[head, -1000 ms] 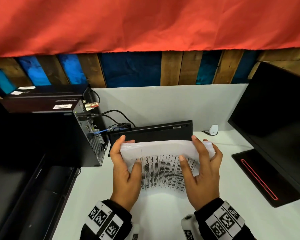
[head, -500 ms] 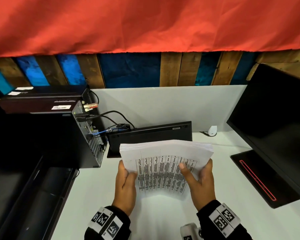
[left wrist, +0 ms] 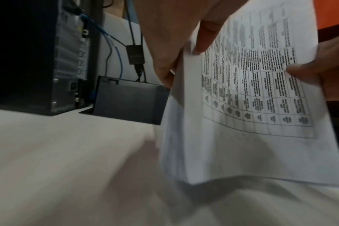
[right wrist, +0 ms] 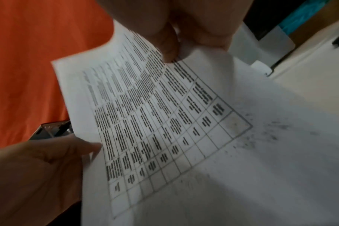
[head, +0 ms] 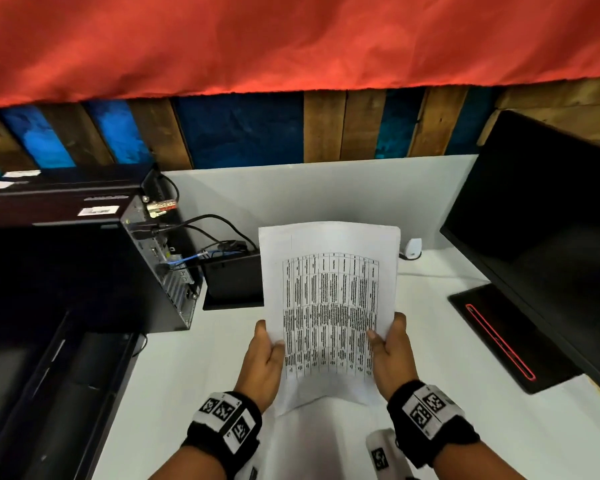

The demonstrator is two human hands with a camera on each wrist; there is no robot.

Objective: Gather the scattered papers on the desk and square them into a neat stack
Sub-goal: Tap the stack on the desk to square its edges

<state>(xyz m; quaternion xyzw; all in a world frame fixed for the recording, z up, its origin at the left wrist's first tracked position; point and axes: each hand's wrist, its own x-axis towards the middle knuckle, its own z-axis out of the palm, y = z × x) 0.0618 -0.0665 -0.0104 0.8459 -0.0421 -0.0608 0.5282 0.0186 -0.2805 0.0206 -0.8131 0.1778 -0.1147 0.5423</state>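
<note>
Both hands hold the papers [head: 329, 306] upright above the desk [head: 187, 375]: left hand [head: 262, 358] and right hand [head: 394, 355] each pinch a side edge. The sheets bow; a loose grip could let inner pages slip and fan out. A black box [head: 232, 282] and computer [head: 84, 271] crowd the left, a monitor [head: 548, 237] the right.

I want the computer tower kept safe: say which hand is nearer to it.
Left. The left hand grips the paper stack's left edge, on the side where the computer tower stands. The right hand grips the stack's far edge, toward the monitor.
</note>
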